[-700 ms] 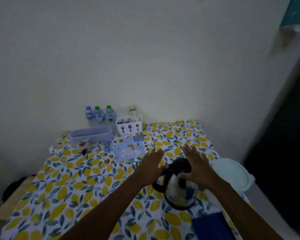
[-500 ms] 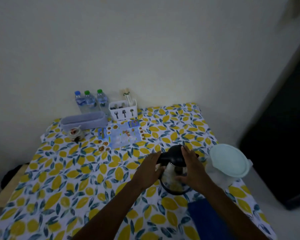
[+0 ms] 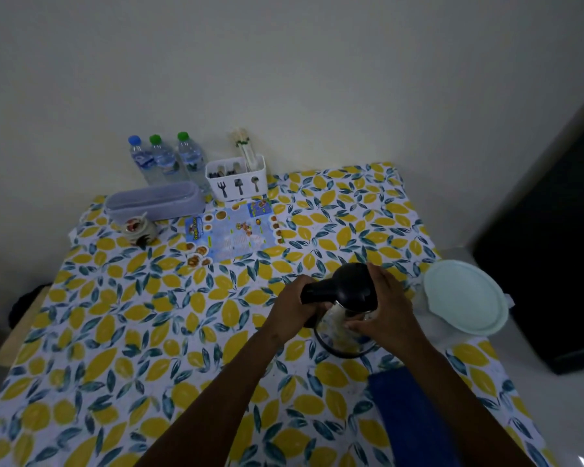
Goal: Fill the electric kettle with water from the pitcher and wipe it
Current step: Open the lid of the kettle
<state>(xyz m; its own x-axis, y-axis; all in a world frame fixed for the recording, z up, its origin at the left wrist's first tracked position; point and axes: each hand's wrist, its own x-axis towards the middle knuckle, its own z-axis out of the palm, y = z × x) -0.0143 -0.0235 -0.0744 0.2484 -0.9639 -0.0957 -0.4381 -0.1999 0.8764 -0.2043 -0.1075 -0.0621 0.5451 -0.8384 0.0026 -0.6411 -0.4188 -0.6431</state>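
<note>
The electric kettle (image 3: 348, 291), steel with a black lid and black handle, stands on the lemon-print tablecloth (image 3: 149, 332) at the right of the table. My left hand (image 3: 295, 308) is wrapped around its black handle. My right hand (image 3: 385, 311) presses against the kettle's right side, fingers over the lid's edge. The pitcher (image 3: 466, 298), clear with a pale green lid, stands just right of the kettle at the table's right edge. A folded blue cloth (image 3: 412, 412) lies near the front edge, partly under my right forearm.
Along the back by the wall stand three water bottles (image 3: 164, 160), a white cutlery holder (image 3: 238, 182) and a lilac tray (image 3: 154, 202). A small jar (image 3: 137, 227) and a printed leaflet (image 3: 233, 235) lie in front of them. A dark cabinet (image 3: 553, 264) stands right of the table.
Both hands have closed onto the kettle: the left went from open fingers to gripping the handle, the right settled on the side. The view tilted down.
</note>
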